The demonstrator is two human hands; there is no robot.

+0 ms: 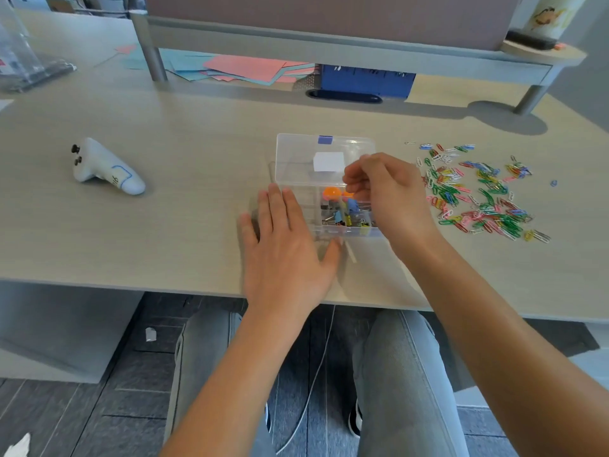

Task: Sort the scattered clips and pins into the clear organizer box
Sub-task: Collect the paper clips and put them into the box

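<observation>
The clear organizer box (296, 153) stands open at the desk's middle, its lid with a blue latch tilted back. Binder clips (339, 217) and orange and blue pieces fill its right compartments. My left hand (283, 255) lies flat with straight fingers against the box's left side. My right hand (389, 196) hovers over the right compartments with its fingertips bunched together; whether they pinch anything is hidden. A heap of coloured paper clips (478, 192) is scattered on the desk to the right of the box.
A white handheld controller (105, 169) lies at the left. Pink and blue paper sheets (237, 69) and a blue tray (365, 82) sit under the raised shelf (329, 44) at the back. A clear plastic stand (23, 61) is far left. The desk's front edge (131, 286) is near.
</observation>
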